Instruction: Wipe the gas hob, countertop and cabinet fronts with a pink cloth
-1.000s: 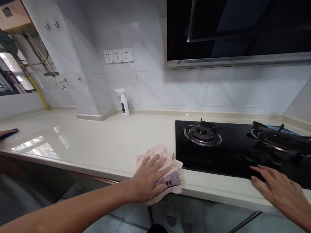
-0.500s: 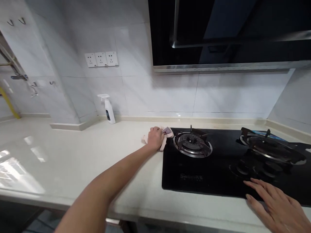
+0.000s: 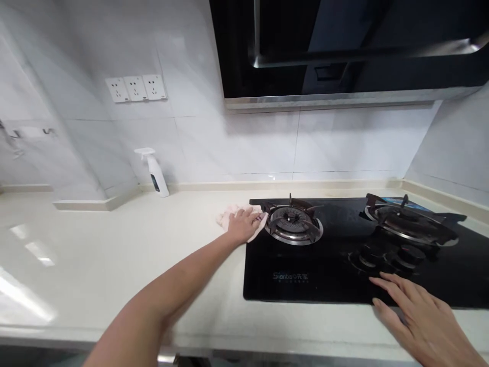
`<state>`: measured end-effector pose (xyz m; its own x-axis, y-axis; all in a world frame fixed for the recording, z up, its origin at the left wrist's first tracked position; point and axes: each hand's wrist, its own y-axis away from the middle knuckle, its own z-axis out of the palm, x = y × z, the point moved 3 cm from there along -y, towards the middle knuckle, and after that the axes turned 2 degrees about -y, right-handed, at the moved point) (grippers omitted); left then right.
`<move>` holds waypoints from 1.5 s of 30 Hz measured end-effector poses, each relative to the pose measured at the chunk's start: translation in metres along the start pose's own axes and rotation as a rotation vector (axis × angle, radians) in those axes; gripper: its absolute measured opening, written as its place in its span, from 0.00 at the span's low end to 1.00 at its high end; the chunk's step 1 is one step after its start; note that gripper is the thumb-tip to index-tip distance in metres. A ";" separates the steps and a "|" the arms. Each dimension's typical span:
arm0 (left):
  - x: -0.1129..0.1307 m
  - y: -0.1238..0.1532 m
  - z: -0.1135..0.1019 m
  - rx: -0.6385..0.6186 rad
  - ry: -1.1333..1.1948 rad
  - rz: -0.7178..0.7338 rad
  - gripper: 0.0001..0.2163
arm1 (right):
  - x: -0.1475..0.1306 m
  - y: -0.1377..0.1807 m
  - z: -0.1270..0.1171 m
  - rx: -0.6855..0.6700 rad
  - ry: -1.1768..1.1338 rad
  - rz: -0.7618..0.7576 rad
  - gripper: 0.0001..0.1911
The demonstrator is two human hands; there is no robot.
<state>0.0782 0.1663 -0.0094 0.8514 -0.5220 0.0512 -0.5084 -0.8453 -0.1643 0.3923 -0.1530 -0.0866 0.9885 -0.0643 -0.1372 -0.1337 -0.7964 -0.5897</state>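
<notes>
My left hand lies over a pale pink cloth, its fingers pressing and holding it. The cloth is bunched on the white counter and overlaps the left edge of the black gas stove, close beside the left burner. Part of the cloth is hidden under the hand. At the stove's front edge, below the control knobs, my right hand is open with fingers spread. It holds nothing, and its fingertips are over the black glass.
A white spray bottle stands against the tiled wall, left of the stove. The range hood hangs above. A second burner with raised pan supports is on the right. Pale counter stretches left.
My left hand has flattened from a bunched grip, and the cloth is more spread out under it. The view has shifted somewhat to the right. My right hand stays open by the stove's front edge.
</notes>
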 end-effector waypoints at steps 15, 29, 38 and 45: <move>0.099 0.186 -0.021 0.172 0.004 0.489 0.20 | -0.014 -0.008 -0.003 -0.036 0.037 0.096 0.25; 0.201 0.169 -0.028 0.109 0.265 0.742 0.36 | 0.002 -0.018 -0.019 0.168 -0.288 0.278 0.28; -0.001 0.231 -0.036 -0.007 0.104 0.339 0.32 | -0.164 -0.071 0.004 -0.351 -0.170 0.158 0.31; -0.028 0.228 -0.012 0.112 0.067 0.144 0.28 | -0.245 -0.090 0.015 -0.284 -0.316 -0.150 0.18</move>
<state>-0.0633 -0.0130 -0.0360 0.7586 -0.6461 0.0840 -0.6035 -0.7454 -0.2832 0.1616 -0.0565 -0.0113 0.9190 0.2161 -0.3296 0.0778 -0.9193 -0.3857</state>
